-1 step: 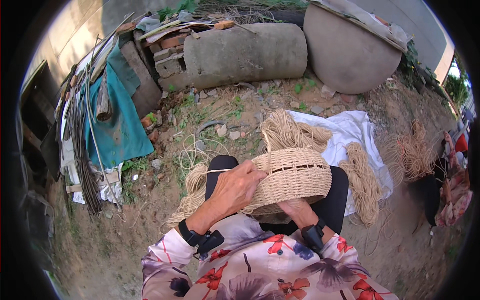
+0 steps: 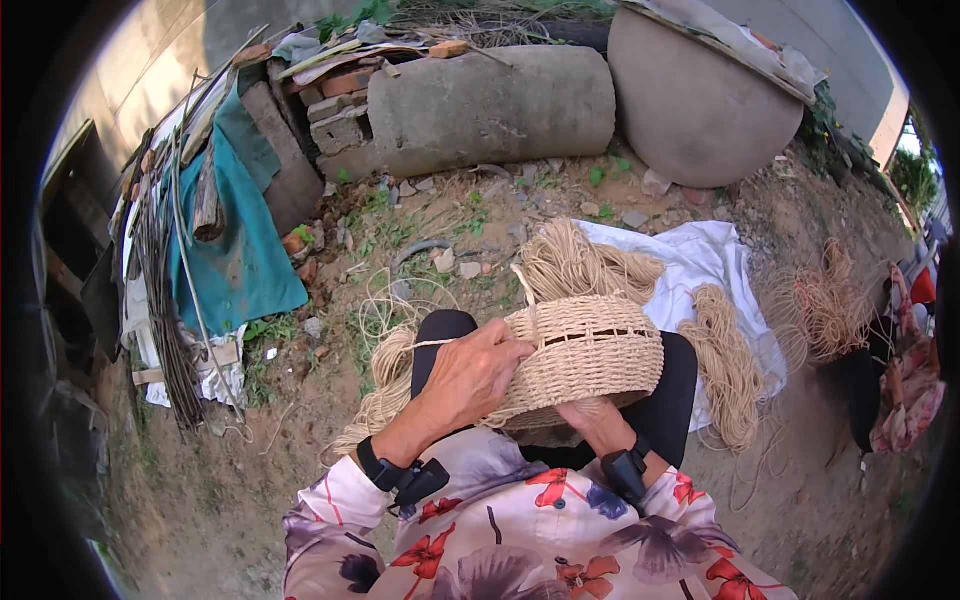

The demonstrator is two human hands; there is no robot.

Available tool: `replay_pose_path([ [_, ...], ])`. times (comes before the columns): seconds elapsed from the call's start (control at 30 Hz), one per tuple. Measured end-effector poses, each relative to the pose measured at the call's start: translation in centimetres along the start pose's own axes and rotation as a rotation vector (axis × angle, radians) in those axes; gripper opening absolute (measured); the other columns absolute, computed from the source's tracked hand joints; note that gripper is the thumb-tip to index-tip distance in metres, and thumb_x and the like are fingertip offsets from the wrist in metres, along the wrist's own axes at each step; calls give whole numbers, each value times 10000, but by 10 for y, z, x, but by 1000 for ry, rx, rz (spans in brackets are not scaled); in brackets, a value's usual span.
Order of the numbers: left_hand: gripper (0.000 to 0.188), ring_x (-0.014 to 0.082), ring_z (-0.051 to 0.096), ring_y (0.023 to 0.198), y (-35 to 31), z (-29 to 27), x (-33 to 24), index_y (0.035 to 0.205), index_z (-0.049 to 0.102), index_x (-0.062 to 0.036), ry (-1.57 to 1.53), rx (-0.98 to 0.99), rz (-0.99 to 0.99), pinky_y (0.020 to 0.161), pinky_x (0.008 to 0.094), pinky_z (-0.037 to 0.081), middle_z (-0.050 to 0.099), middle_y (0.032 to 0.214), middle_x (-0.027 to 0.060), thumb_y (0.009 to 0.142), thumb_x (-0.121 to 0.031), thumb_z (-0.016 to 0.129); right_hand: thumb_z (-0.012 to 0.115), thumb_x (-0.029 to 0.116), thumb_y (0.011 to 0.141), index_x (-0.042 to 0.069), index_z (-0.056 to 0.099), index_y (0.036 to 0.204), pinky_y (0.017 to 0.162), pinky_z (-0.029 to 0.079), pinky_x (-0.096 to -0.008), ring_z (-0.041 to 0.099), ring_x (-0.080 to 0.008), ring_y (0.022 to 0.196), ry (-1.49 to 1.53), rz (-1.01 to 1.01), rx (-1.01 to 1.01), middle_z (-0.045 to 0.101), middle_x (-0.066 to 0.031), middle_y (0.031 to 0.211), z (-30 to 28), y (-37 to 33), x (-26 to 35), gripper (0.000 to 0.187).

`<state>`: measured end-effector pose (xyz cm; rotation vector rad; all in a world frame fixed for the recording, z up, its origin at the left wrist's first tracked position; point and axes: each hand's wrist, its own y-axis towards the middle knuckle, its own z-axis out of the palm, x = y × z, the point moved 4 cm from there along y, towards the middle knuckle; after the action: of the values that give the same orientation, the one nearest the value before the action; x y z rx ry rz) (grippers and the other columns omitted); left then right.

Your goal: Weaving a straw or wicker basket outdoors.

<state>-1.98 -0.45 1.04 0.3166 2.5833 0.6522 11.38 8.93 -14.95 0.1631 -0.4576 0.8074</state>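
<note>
A half-round woven basket (image 2: 600, 365) of pale twisted cord rests tilted across my lap, with a dark gap running along its upper band. My left hand (image 2: 470, 372) is closed at the basket's left side, thumb and fingers pressed against the weave. A strand of cord (image 2: 432, 343) passes out to the left from that hand. My right hand (image 2: 592, 415) reaches into the basket's opening from below; its fingers are hidden inside. From the basket's upper edge a loose cord end (image 2: 526, 287) sticks up.
Hanks of cord lie left of my knee (image 2: 395, 365), beyond the basket (image 2: 580, 262) and on the right (image 2: 722, 365), partly over a white cloth (image 2: 700, 260). Farther off are a concrete cylinder (image 2: 490, 105), a round slab (image 2: 700, 100) and a teal cloth (image 2: 230, 230). Tangled cord (image 2: 825, 305) lies far right.
The loose cord end above the basket has shifted slightly to the left and bent over. Both hands and the basket stay almost in place.
</note>
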Motion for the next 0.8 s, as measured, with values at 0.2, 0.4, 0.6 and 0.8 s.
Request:
replay_pose_path([
  [0.2, 185, 329, 639, 831, 6, -8, 2, 1048, 687, -133, -35, -29, 27, 659, 417, 499, 647, 891, 131, 886, -194, 619, 740, 229, 877, 84, 522, 1287, 1008, 492, -403, 570, -203, 1137, -105, -87, 16, 586, -49, 1228, -18, -1, -4, 486],
  [0.4, 174, 338, 663, 833, -15, -24, 14, 988, 696, -94, -35, 156, -381, 685, 386, 518, 693, 878, 143, 926, -212, 584, 642, 293, 931, 62, 537, 1271, 1025, 475, -398, 587, -251, 1120, -536, -176, 75, 600, -79, 1227, -20, -5, -10, 425],
  [0.6, 157, 315, 684, 825, -20, -12, 17, 922, 710, -51, -195, -19, -319, 714, 378, 528, 708, 915, 136, 886, -182, 631, 505, 203, 984, 40, 492, 1328, 1093, 400, -342, 513, -234, 1226, -2778, -196, 301, 545, -88, 1312, -7, -22, -8, 381],
  [0.8, 173, 302, 688, 807, -15, 1, 19, 925, 725, -39, -229, -39, -354, 714, 367, 532, 710, 914, 141, 853, -186, 668, 398, 180, 1039, 21, 428, 1393, 1137, 334, -273, 437, -162, 1307, -3536, -1097, 629, 482, -70, 1393, -9, -51, -2, 389],
])
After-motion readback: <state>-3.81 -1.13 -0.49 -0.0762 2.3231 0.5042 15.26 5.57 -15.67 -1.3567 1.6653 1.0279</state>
